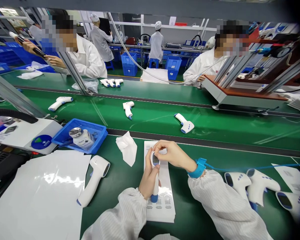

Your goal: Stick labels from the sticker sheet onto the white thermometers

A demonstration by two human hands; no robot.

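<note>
- The left hand [148, 178] is wrapping around the handle of a white plastic forehead thermometer [155, 181], holding it upright at 6 o'clock above a printed sheet [160, 203].
- The right hand [173, 155] is pinching the thermometer's head, fingers closed on it.
- It looks light, smooth and rigid; the handle seems the safest hold, sparing the display.
- Counting: three thermometers [261, 186] are lying at 3 o'clock, one thermometer [93, 180] at 9 o'clock, three on the belt [150, 123] at 12 o'clock, and one blue tray [80, 136] at 10 o'clock.
</note>
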